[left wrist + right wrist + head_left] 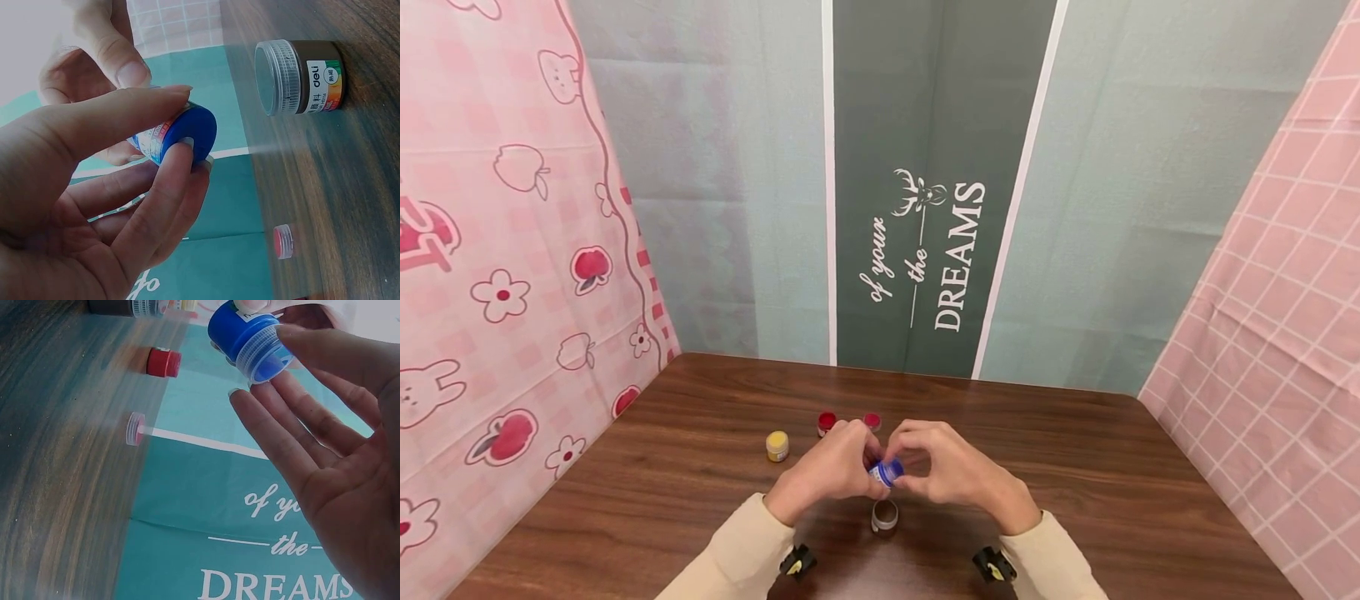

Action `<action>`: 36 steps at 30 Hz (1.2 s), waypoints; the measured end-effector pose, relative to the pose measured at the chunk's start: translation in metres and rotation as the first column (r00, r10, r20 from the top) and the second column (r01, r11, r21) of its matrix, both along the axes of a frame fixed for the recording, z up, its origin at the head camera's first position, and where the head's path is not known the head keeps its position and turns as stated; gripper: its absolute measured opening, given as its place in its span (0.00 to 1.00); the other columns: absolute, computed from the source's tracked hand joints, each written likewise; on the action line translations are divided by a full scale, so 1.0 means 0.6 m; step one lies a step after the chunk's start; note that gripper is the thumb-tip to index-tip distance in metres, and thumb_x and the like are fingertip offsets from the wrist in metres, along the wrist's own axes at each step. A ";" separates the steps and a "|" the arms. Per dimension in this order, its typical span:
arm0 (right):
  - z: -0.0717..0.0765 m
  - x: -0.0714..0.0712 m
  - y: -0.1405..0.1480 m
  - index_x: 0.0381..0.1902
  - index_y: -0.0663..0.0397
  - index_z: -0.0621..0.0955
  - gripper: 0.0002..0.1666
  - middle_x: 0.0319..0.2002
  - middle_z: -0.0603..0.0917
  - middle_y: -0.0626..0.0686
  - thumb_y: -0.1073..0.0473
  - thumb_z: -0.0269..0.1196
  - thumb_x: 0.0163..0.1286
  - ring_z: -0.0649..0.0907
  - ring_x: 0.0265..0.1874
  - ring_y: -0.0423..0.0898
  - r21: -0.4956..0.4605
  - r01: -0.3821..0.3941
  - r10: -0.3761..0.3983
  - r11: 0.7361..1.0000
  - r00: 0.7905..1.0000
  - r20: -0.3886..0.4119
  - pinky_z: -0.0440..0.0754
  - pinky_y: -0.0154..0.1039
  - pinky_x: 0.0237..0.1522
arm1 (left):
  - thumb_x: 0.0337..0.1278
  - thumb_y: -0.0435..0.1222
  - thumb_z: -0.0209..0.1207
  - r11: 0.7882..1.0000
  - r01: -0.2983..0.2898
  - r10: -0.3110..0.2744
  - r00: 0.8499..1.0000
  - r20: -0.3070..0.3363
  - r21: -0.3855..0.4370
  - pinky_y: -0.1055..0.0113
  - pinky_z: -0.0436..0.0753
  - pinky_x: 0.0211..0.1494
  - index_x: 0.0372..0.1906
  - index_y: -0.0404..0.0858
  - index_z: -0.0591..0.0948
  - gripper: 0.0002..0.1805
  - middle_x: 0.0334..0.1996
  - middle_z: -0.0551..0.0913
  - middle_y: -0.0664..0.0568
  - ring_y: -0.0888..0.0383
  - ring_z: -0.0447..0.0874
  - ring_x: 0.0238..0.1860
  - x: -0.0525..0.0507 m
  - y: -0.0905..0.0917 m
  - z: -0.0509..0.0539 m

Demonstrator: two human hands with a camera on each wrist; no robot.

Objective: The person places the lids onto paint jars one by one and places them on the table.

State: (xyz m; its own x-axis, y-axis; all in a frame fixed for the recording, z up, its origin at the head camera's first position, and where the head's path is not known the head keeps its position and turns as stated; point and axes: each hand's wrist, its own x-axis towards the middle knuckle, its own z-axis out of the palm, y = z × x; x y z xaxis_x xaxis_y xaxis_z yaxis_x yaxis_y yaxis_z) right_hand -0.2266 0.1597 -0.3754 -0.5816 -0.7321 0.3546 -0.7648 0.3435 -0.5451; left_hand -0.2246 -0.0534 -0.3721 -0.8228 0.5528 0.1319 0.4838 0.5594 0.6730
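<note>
Above the table, a small blue paint jar (886,473) is held between both hands. My left hand (841,460) grips the body of the jar, thumb on one side and fingertips against its blue base (199,128). On the other end, my right hand (958,467) pinches the clear ribbed lid (265,355) between thumb and fingers. The lid sits on the jar. Just below the hands stands a brown paint jar (884,521) with a clear lid and a "deli" label (324,86).
A yellow paint jar (777,448) stands to the left on the wooden table (700,517). Behind the hands are a red jar (827,422) and a low clear-sided piece with pinkish red (135,429). Printed cloths hang around the table's back and sides.
</note>
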 end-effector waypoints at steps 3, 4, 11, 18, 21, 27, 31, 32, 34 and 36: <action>-0.001 0.000 0.000 0.39 0.53 0.85 0.14 0.42 0.86 0.49 0.73 0.73 0.59 0.87 0.43 0.41 -0.004 0.004 -0.004 1.000 1.000 -0.012 0.89 0.40 0.48 | 0.41 0.31 0.77 1.000 0.003 -0.003 1.000 0.003 0.001 0.75 0.82 0.27 0.28 0.37 0.89 0.07 0.21 0.88 0.55 0.68 0.81 0.21 0.000 0.000 0.001; -0.001 0.000 0.000 0.39 0.53 0.85 0.14 0.42 0.86 0.49 0.73 0.72 0.59 0.87 0.43 0.41 -0.005 0.005 -0.005 1.000 1.000 -0.010 0.89 0.40 0.48 | 0.41 0.31 0.77 1.000 0.003 -0.003 1.000 0.004 -0.001 0.75 0.82 0.27 0.28 0.38 0.89 0.07 0.21 0.88 0.55 0.68 0.81 0.20 0.000 0.000 0.001; 0.000 0.001 -0.002 0.41 0.53 0.86 0.11 0.40 0.86 0.49 0.70 0.72 0.62 0.89 0.41 0.41 -0.016 0.019 -0.018 1.000 0.998 0.057 0.88 0.34 0.47 | 0.41 0.32 0.78 1.000 -0.001 0.001 1.000 -0.011 -0.013 0.75 0.82 0.27 0.29 0.38 0.89 0.08 0.21 0.88 0.56 0.69 0.80 0.20 -0.001 -0.001 0.001; -0.001 0.001 -0.001 0.44 0.54 0.87 0.09 0.39 0.88 0.49 0.63 0.72 0.66 0.88 0.38 0.39 0.004 0.076 -0.076 0.997 0.995 0.072 0.87 0.29 0.43 | 0.41 0.33 0.78 1.000 -0.005 0.005 1.000 -0.010 -0.010 0.75 0.82 0.27 0.28 0.39 0.89 0.08 0.20 0.87 0.58 0.69 0.78 0.19 -0.001 -0.003 0.001; -0.001 0.000 -0.001 0.44 0.54 0.87 0.08 0.39 0.88 0.49 0.61 0.71 0.67 0.88 0.37 0.37 0.012 0.088 -0.089 0.996 0.993 0.077 0.87 0.29 0.43 | 0.41 0.33 0.78 1.000 -0.004 0.004 1.000 -0.009 -0.008 0.75 0.81 0.26 0.28 0.39 0.90 0.08 0.20 0.86 0.58 0.69 0.78 0.19 -0.001 -0.002 0.001; 0.000 0.001 -0.001 0.45 0.52 0.87 0.09 0.41 0.88 0.48 0.60 0.71 0.67 0.88 0.40 0.39 -0.004 0.080 -0.080 0.997 0.994 0.075 0.87 0.29 0.44 | 0.41 0.33 0.78 1.000 -0.006 0.006 1.000 -0.013 -0.004 0.75 0.81 0.26 0.28 0.38 0.89 0.08 0.20 0.87 0.56 0.68 0.78 0.19 0.001 0.000 0.004; -0.001 0.004 -0.001 0.45 0.52 0.87 0.10 0.42 0.87 0.47 0.61 0.72 0.67 0.87 0.41 0.39 -0.019 0.071 -0.069 0.997 0.995 0.069 0.87 0.30 0.45 | 0.41 0.33 0.78 1.000 -0.007 0.007 1.000 -0.006 -0.008 0.76 0.81 0.26 0.28 0.38 0.89 0.08 0.21 0.88 0.55 0.68 0.79 0.19 0.002 0.000 0.005; 0.000 0.004 -0.001 0.45 0.52 0.87 0.10 0.42 0.87 0.47 0.62 0.72 0.66 0.87 0.41 0.38 -0.023 0.067 -0.065 0.998 0.996 0.067 0.87 0.31 0.45 | 0.41 0.33 0.78 1.000 -0.008 0.008 1.000 -0.005 -0.010 0.77 0.81 0.27 0.29 0.38 0.89 0.08 0.22 0.88 0.55 0.68 0.79 0.19 0.002 0.000 0.004; 0.000 0.004 0.000 0.45 0.52 0.86 0.10 0.43 0.86 0.48 0.62 0.72 0.66 0.88 0.41 0.40 -0.027 0.059 -0.057 0.998 0.996 0.063 0.88 0.33 0.46 | 0.42 0.33 0.78 1.000 -0.010 0.010 1.000 -0.001 -0.014 0.77 0.81 0.27 0.30 0.38 0.90 0.08 0.22 0.88 0.55 0.69 0.80 0.20 0.001 -0.001 0.004; 0.000 0.003 0.000 0.44 0.51 0.86 0.10 0.43 0.86 0.48 0.63 0.72 0.66 0.88 0.41 0.41 -0.029 0.052 -0.051 0.998 0.998 0.047 0.89 0.35 0.45 | 0.42 0.34 0.78 1.000 -0.015 0.015 1.000 -0.001 -0.017 0.77 0.81 0.28 0.30 0.38 0.90 0.08 0.23 0.88 0.56 0.69 0.80 0.20 0.000 -0.001 0.004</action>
